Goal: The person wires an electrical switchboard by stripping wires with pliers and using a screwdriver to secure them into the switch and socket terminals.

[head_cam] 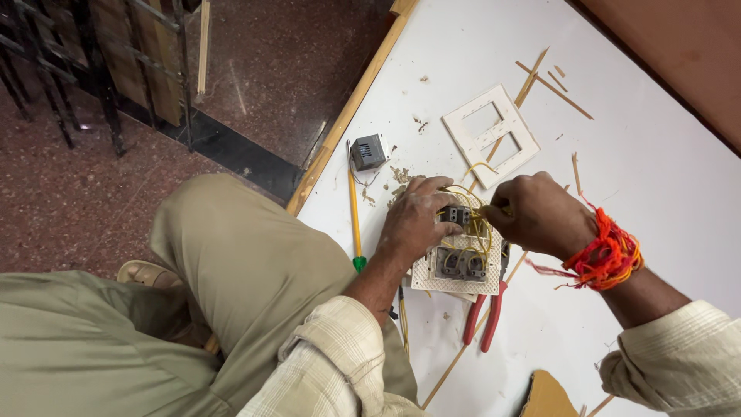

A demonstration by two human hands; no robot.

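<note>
1. The left hand (417, 220) lies on the left edge of a white perforated plastic switch plate (457, 266) that rests back-up on the white board tabletop (656, 177). Its fingers are curled together and pressed against the plate beside a small grey switch module (456, 215).
2. The right hand (538, 214) is closed into a loose fist at the plate's upper right corner, with the fingertips pinching thin yellow wires (480, 228) that loop over the plate. Exactly which wire is gripped cannot be told.
3. A bundle of red and orange threads (607, 255) is tied around the right wrist.
4. Two grey socket modules (461, 265) are seated in the lower part of the plate.
5. Red-handled pliers (486, 313) lie partly under the plate's lower right side, handles pointing towards the person.
6. A yellow-shafted screwdriver with a green tip (354, 216) lies left of the left hand, near the table's wooden edge.
7. A small grey boxed module (368, 151) sits above the screwdriver, apart from the plate.
8. A white two-window cover frame (491, 134) lies beyond the hands, tilted.
9. Thin wooden splinters (552, 86) and crumbs are scattered around.
</note>
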